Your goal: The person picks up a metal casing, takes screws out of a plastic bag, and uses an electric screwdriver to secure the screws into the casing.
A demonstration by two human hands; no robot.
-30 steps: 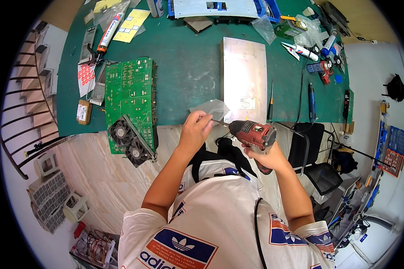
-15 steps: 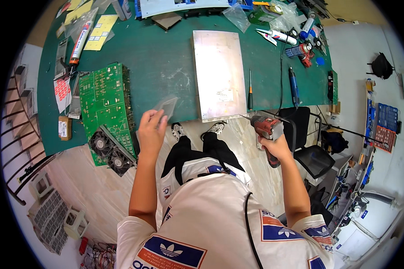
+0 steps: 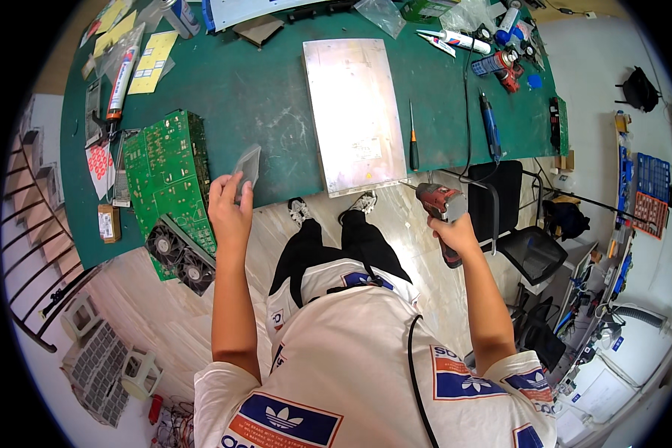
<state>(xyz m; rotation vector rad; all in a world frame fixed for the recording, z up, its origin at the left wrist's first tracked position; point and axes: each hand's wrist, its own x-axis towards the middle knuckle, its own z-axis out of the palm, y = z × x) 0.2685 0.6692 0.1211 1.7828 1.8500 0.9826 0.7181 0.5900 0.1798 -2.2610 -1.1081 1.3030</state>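
My right hand (image 3: 455, 233) is wrapped round the grip of a red and black cordless drill (image 3: 439, 201). Its bit points left, close to the near right corner of a flat silver metal case (image 3: 355, 104) on the green table. Between the fingers and thumb of my left hand (image 3: 230, 205) is a small clear plastic bag (image 3: 248, 162), held at the table's near edge; what it contains cannot be made out. Left of that hand lies a green circuit board (image 3: 164, 164), with a pair of black fans (image 3: 181, 254) at its near end.
Right of the case lie a screwdriver (image 3: 414, 142) and a blue pen-shaped tool (image 3: 490, 127) with a black cable. Tubes, spray cans and plastic bags crowd the far right corner. A sealant tube (image 3: 123, 82) lies far left. A black chair (image 3: 526, 250) stands at the right.
My left hand has shifted left with the plastic bag, which now stands more upright. The drill stays near the case corner. The view has moved slightly, so the table things sit a little higher.
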